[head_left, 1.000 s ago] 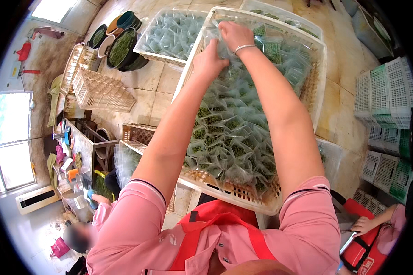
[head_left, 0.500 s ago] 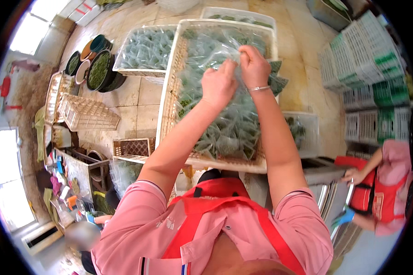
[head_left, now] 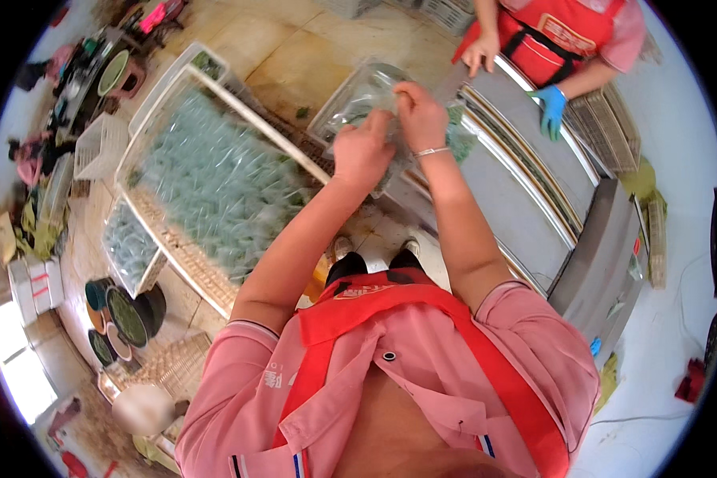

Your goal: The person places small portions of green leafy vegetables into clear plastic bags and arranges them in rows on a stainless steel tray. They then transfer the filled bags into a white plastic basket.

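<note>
Bag of greens (head_left: 358, 99), clear plastic, sits pinched in both my grips, left hand (head_left: 364, 151) and right hand (head_left: 421, 119) closed on it above the steel tabletop (head_left: 518, 199), so I judge next comes setting it down flat.

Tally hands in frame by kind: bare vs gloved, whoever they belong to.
Bare hands: 3 – the wearer's left hand and right hand, both on a clear plastic bag of greens, plus the co-worker's bare hand on the metal counter.
Blue-gloved hands: 1 – the co-worker's gloved hand.
Total: 4
</note>
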Demonstrator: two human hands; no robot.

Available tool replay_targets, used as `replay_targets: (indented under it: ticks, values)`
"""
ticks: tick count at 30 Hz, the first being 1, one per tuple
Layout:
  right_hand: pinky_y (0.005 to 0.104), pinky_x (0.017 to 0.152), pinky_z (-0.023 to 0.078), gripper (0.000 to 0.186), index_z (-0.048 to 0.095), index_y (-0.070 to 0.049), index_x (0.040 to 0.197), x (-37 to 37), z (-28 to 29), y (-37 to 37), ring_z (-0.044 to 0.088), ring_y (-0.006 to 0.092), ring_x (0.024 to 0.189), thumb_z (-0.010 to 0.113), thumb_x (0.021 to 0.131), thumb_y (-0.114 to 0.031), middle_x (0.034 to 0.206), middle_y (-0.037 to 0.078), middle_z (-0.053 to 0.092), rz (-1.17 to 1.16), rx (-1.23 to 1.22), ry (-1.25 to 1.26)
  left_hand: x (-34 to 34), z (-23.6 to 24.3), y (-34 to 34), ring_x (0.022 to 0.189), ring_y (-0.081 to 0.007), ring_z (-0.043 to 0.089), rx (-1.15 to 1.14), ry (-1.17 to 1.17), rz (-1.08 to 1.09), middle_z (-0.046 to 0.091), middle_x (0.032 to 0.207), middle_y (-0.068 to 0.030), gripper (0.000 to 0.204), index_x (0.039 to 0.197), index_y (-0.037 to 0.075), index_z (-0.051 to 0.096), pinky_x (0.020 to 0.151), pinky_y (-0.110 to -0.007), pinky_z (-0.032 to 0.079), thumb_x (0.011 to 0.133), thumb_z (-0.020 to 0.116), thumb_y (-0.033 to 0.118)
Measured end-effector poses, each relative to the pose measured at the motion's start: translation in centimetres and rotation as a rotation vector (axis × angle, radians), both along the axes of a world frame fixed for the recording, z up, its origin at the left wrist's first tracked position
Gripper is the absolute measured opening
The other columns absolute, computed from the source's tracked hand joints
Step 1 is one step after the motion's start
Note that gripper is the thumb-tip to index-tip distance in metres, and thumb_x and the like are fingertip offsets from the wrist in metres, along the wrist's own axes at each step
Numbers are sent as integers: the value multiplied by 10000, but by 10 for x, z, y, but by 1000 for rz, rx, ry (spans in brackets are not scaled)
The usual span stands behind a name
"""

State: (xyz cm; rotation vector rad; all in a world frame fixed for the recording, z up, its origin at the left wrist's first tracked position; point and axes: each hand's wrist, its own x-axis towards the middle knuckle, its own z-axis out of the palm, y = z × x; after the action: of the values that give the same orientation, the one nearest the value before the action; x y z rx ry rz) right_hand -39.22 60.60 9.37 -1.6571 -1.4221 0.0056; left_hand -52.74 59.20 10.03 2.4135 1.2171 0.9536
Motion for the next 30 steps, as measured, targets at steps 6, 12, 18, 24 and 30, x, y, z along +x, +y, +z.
replay_targets:
  ticks: [6,12,18,24,30]
  values:
    - [397,610,480,131,635,-167,862,153,-6,-69,602,321,711,528,786,-154,803,99,631,-303,-80,10,152,-17,-33,620,-293,573,20,-22,-269,627,884,-47,420,1015,125,507,605,-376,450,614,629,110]
    - [405,650,478,168,640,-203,914,290,-34,-127,603,331,727,508,810,-206,783,112,631,-375,-226,55,279,-51,-71,679,-278,586,43,39,-446,615,948,-69,475,1086,126,501,624,-363,449,644,661,191]
    - [384,843,429,356,564,-183,1142,400,-74,-144,555,307,991,538,819,-330,1127,146,559,-224,-428,280,310,-78,-88,877,-269,598,71,174,-544,431,1297,-160,865,1352,153,303,766,-384,427,628,738,338]
    - [385,999,327,511,496,-71,1234,392,-41,-135,432,331,1177,590,814,-345,1258,190,470,-188,-322,-16,276,-60,-91,1007,-308,561,-188,147,-552,351,1379,-147,956,1386,161,248,831,-407,432,603,765,348]
    - [309,796,467,246,568,-28,1107,233,54,-161,592,234,879,511,870,-59,1019,105,619,139,24,297,208,-59,-109,931,-320,576,-243,-250,-453,429,1303,-136,722,1306,161,368,787,-409,468,672,696,268]
